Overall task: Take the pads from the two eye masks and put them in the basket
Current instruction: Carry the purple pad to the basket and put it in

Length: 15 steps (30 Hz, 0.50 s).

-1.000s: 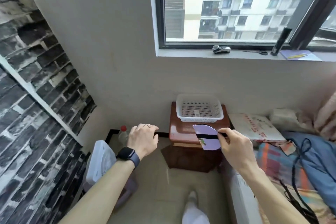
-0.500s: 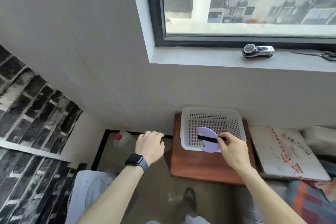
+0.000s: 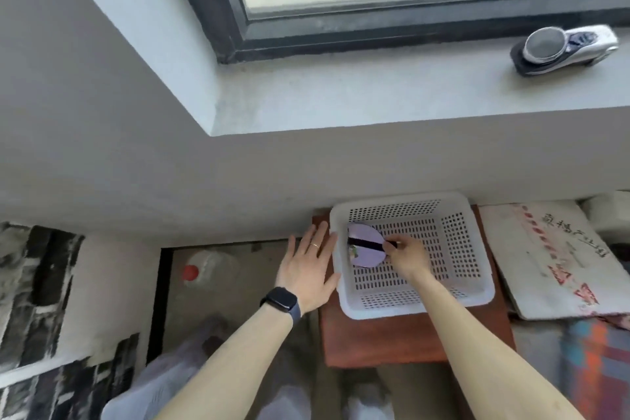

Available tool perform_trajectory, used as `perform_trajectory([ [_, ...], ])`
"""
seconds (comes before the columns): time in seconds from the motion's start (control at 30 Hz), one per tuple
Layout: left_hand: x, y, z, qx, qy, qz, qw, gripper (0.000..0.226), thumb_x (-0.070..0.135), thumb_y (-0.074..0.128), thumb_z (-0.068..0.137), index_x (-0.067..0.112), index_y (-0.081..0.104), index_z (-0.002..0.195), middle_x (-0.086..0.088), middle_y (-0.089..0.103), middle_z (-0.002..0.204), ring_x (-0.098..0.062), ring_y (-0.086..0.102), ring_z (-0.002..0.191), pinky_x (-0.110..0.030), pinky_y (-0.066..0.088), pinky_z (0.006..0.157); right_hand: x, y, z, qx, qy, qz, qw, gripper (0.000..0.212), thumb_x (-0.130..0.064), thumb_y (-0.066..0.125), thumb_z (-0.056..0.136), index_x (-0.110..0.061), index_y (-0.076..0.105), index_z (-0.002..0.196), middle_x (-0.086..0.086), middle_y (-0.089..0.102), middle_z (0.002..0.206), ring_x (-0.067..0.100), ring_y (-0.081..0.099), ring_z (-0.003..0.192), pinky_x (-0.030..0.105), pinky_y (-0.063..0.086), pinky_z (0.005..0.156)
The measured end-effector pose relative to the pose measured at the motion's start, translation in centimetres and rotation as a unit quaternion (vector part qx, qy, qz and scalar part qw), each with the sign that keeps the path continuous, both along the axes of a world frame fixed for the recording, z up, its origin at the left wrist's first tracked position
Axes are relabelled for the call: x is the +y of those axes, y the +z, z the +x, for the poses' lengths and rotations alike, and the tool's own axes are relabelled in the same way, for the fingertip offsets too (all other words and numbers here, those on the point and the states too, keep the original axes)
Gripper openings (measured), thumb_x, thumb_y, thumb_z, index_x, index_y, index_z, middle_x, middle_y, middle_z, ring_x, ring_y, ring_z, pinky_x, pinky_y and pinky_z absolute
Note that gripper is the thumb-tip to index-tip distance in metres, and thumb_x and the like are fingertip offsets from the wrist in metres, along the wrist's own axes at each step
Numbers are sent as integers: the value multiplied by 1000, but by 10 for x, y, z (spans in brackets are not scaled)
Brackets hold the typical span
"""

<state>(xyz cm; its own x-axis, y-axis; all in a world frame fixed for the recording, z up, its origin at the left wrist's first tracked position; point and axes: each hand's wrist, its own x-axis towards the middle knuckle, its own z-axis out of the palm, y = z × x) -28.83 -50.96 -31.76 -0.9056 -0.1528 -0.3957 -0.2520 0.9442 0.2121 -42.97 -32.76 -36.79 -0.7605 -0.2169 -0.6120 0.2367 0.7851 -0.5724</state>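
Overhead: seen from the person's head, looking down at both bare arms reaching toward a low wooden stand under a window sill.
Basket: white perforated plastic basket sits on the stand, against the wall.
Right hand: right hand is inside the basket, fingertips pinched shut on a black strap that crosses a pale lilac, rounded eye-mask pad.
Pad position: low over the basket's left half, within its walls; whether it touches the floor of the basket cannot be told.
Left hand: left hand, with a ring and a dark smartwatch, lies flat and spread, holding nothing, its fingers against the basket's left outer wall as if steadying it.
Step in hand: probably setting a pad down in the basket.
Next move: likely calls for loosening the pinch so the pad lies flat, then lifting the hand clear without dragging the strap along.
Nearby: an electric shaver rests on the sill; a printed white package lies to the right of the basket.
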Motion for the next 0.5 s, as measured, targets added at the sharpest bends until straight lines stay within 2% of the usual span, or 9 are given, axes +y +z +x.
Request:
perform_trajectory([
  [0.07, -3, -16, -9, 3, -26, 13, 1000, 80, 58, 36, 93, 22, 1, 155, 1, -10, 163, -22, -5, 151, -50, -3, 120, -4, -14, -6, 6, -9, 20, 1000, 21, -26, 55, 95, -17, 68, 110, 6, 71, 90, 23, 62, 73, 30, 44, 58],
  [0.13, -8, -32, -12, 7, -50, 16, 999, 83, 62, 34, 91, 21, 0, 155, 4, -13, 160, -20, -7, 151, -49, -8, 119, -7, -27, -10, 20, 4, 37, 999, 26, -26, 53, 95, -16, 69, 114, 6, 73, 100, 20, 62, 78, 29, 43, 59],
  [0.23, -12, -48, -10, 8, -68, 14, 998, 85, 65, 28, 91, 19, -1, 155, 3, -11, 162, -18, -6, 150, -48, -6, 119, -8, -43, -7, 55, 19, 64, 996, 24, -24, 51, 95, -17, 70, 109, 5, 74, 101, 20, 59, 77, 28, 37, 58],
  [0.33, -13, -53, -9, 24, -73, 13, 997, 86, 66, 29, 91, 17, 3, 155, 1, -6, 162, -19, -4, 149, -48, -1, 118, -10, -55, -3, 77, 11, 90, 993, 21, -26, 53, 93, -19, 69, 104, 9, 72, 103, 25, 61, 85, 30, 40, 63],
  [0.4, -14, -54, -10, 26, -80, 12, 996, 86, 66, 31, 90, 16, 5, 155, 0, -4, 162, -18, -4, 148, -49, -2, 117, -15, -54, 0, 73, -7, 96, 993, 24, -28, 53, 94, -18, 65, 112, 13, 66, 111, 29, 59, 92, 31, 39, 67],
  [0.5, -17, -49, -13, 9, -97, 5, 995, 85, 65, 33, 91, 15, 9, 155, -3, 0, 164, -21, 2, 150, -50, -2, 116, -17, -35, 10, 75, -44, 94, 992, 36, -29, 54, 96, -17, 57, 129, 17, 57, 123, 35, 59, 98, 35, 45, 72],
])
